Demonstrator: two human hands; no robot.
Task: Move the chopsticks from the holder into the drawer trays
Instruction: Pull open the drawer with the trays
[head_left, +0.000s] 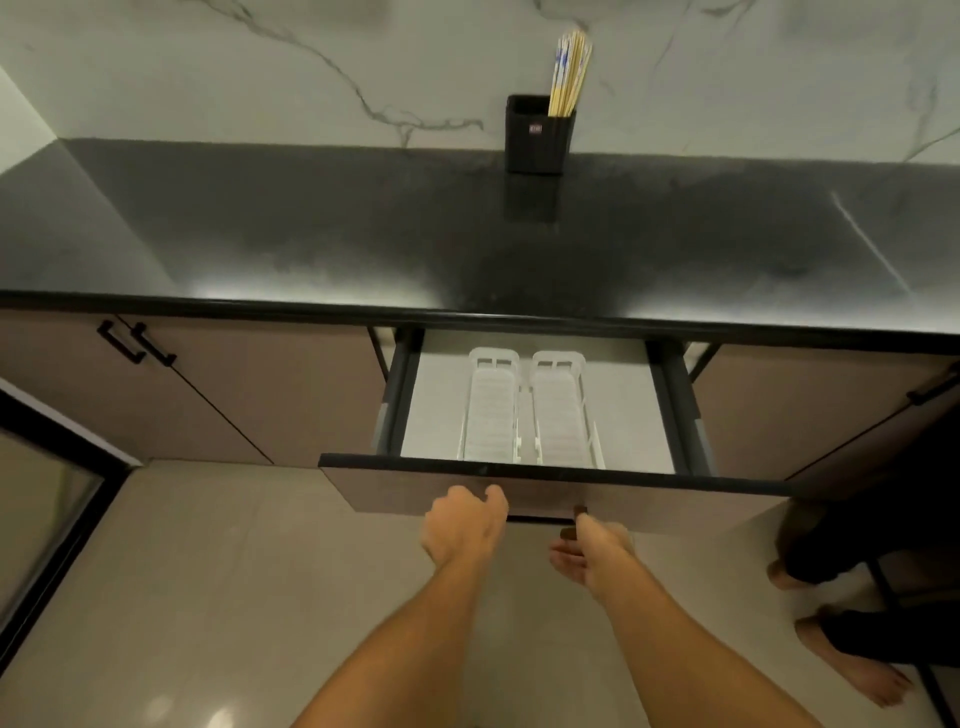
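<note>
Head view: the chopsticks (569, 73) stand upright in the holder (537, 137) at the surface's (311, 234) back, beyond the open drawer (519, 474). The right hand (587, 551), loosely open, seems nearer; the left hand (465, 525) is curled, its grip unclear.

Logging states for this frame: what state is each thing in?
drawer, pulled open
trays, two, empty
holder, upright on countertop
chopsticks, standing in holder
cabinet doors, shut
left hand, against drawer front, grip unclear
right hand, below drawer front, fingers relaxed
</note>
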